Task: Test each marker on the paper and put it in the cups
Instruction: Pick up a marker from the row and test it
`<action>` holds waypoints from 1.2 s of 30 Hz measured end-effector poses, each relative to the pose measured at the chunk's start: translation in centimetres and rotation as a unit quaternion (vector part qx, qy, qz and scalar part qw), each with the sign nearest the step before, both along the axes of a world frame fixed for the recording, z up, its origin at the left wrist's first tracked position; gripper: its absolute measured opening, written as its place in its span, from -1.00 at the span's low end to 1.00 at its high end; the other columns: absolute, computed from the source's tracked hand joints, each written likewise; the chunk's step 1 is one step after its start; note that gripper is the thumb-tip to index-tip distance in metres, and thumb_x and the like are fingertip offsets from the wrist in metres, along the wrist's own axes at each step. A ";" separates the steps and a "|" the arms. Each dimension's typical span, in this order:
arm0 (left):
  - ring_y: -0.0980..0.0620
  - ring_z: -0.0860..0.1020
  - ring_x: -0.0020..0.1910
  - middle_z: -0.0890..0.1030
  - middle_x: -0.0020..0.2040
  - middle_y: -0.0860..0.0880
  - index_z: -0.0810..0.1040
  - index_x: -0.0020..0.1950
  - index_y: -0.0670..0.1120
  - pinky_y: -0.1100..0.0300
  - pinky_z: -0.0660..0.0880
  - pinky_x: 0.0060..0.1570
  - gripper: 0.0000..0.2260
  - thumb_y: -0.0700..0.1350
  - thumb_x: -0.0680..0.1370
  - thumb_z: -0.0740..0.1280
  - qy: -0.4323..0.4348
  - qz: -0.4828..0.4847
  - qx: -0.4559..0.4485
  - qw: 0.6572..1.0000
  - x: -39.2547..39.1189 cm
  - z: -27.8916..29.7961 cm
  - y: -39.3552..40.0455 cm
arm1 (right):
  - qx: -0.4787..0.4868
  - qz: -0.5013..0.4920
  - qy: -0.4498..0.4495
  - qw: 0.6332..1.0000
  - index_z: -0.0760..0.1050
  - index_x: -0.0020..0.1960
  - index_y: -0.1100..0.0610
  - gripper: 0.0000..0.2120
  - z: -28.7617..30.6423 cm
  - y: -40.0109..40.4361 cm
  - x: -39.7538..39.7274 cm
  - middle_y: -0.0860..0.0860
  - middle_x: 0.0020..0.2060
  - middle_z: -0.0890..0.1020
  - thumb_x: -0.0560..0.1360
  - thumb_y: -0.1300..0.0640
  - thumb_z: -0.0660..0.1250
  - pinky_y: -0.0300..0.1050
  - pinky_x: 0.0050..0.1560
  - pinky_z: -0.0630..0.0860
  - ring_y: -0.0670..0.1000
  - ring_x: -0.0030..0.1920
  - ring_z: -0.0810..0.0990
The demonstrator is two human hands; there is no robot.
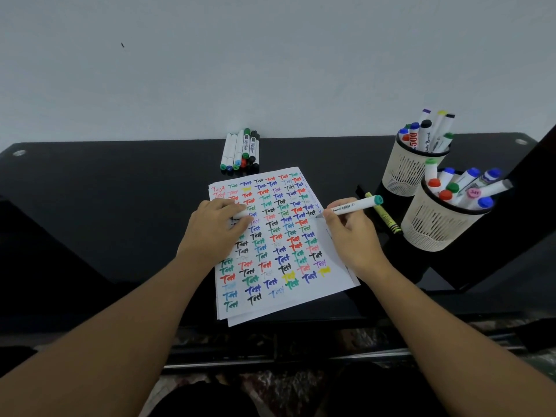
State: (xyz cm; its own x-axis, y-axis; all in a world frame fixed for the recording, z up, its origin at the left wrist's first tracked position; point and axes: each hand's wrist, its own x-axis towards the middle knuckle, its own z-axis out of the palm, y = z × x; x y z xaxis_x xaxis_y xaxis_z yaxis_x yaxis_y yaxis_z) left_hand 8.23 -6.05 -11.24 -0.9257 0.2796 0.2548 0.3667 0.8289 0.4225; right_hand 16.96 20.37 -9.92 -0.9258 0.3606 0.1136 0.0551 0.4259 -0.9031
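A white sheet of paper (316, 291) covered in coloured "Test" words lies mid-table on a black desk. My right hand (352, 236) grips a white marker (353, 207) with a teal end, its tip touching the paper's right edge. My left hand (215, 233) rests on the paper's left part, fingers curled round a small white piece, likely the marker's cap (240, 215). Two cream mesh cups stand at the right: the far cup (406, 173) and the near cup (433, 227), both holding several markers. Several untested markers (240, 150) lie in a row beyond the paper.
A yellow-green crayon (383, 216) lies between the paper and the near cup. The black glass desk (105, 206) runs to a pale wall behind. A dark slanted frame (511, 221) stands at the right, close to the cups.
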 end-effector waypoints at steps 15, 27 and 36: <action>0.00 0.39 0.34 0.53 0.38 0.06 0.57 0.40 0.07 -0.02 0.38 0.31 -0.59 0.21 0.62 0.27 0.007 -0.006 -0.005 1.000 -0.3 -0.3 -0.2 | 0.007 0.011 -0.004 1.000 0.47 0.11 0.01 -0.94 0.2 -0.1 0.1 -0.10 -0.15 0.63 0.69 0.03 0.29 -0.13 -0.17 0.54 -0.11 -0.16 0.62; 0.00 0.40 0.32 0.53 0.35 0.05 0.57 0.38 0.06 -0.06 0.40 0.34 -0.64 0.10 0.61 0.29 0.013 -0.016 -0.002 1.000 -0.2 -0.4 -0.2 | 0.013 0.003 0.012 1.000 0.46 0.11 0.04 -0.94 0.4 -0.2 0.2 -0.08 -0.19 0.59 0.69 0.06 0.29 -0.22 -0.26 0.44 -0.26 -0.27 0.57; 0.09 0.32 0.07 0.46 0.06 0.07 0.56 0.39 -0.01 0.14 0.38 0.09 -0.68 0.02 0.66 0.28 0.046 -0.010 -0.003 0.999 -0.1 -0.4 -0.2 | 0.035 0.082 0.057 0.994 0.48 0.32 -0.12 -0.67 -0.1 0.3 0.3 -0.15 0.02 0.65 0.69 0.26 0.25 -0.22 0.05 0.56 -0.20 0.04 0.61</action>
